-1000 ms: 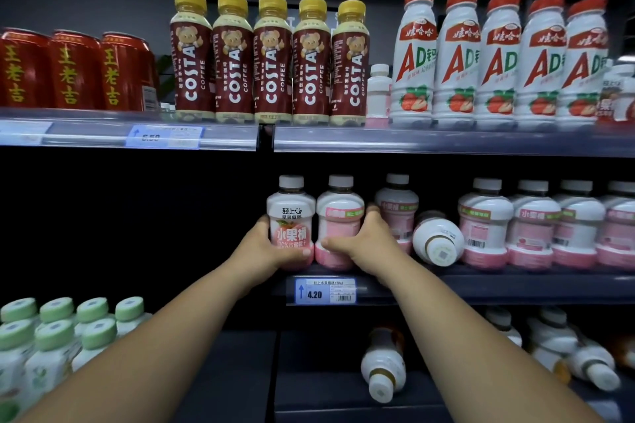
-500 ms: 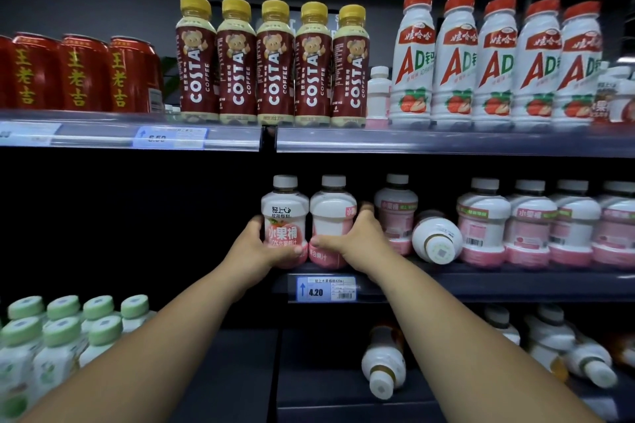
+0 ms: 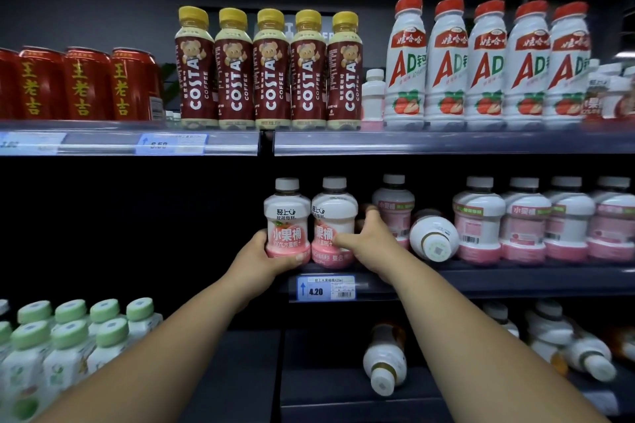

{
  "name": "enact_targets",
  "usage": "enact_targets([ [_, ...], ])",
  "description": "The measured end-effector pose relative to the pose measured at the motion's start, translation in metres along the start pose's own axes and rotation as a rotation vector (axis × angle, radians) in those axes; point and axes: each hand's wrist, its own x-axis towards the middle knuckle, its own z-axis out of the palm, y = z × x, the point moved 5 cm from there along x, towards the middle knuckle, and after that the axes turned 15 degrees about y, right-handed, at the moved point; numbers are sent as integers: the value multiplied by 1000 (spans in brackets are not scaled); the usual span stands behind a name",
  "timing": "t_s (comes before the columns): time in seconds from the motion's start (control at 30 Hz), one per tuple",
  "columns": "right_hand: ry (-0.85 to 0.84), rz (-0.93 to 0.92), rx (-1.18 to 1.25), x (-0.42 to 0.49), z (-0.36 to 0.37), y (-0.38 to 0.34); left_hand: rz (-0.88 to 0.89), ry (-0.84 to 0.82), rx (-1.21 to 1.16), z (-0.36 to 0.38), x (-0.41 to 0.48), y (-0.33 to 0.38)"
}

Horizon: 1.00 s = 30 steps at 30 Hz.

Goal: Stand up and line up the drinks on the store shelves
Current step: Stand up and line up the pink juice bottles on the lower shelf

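Pink-and-white peach drinks fill the middle shelf (image 3: 515, 276). Two of them stand upright at its front edge, touching side by side, just above the price tag (image 3: 326, 288). The left hand (image 3: 257, 261) curls round the base of the left bottle (image 3: 287, 223), thumb across its front. The right hand (image 3: 369, 240) wraps the second bottle (image 3: 332, 216), thumb on the label and fingers round its far side. Both holds look firm, and both labels face out.

What matters for the coming move is the fallen bottle (image 3: 433, 239). It lies on the same shelf just to the right of the right hand, near but not touching it. It sits between a back bottle (image 3: 394, 208) standing behind the hand and the upright row (image 3: 479, 220) further right. Its long axis runs front to back, with a round end turned toward the camera; whether that end is cap or base I cannot tell. The right hand is plainly the nearer one, since two bottles stand between the left hand and the fallen one. By my judgement, the right hand needs to let go, shift right and take that bottle by its body to tip it upright.
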Motion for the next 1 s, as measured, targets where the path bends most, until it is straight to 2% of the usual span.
enact_targets([
  [0.07,-8,-33,-40,-2,1,-2,-4,4,1,2,-1,1],
  [0.2,131,-83,-124,-2,4,-3,-7,28,-13,5,-2,-2],
  [0.37,26,-65,27,2,-2,0,-9,55,59,1,-1,-4],
  [0.5,-24,-113,16,-6,-5,-4,18,37,138,0,-3,3],
  [0.53,-13,-142,9,-8,-7,-4,63,66,173,1,-4,7],
  [0.63,40,-241,29,-14,-20,-7,263,290,292,0,-11,32],
  [0.77,121,-372,153,-23,-58,-15,541,500,307,6,-33,79],
  [0.9,286,-480,205,-28,-108,-13,800,366,276,56,-60,115],
  [1.0,349,-479,209,-23,-136,5,869,147,278,106,-80,130],
])
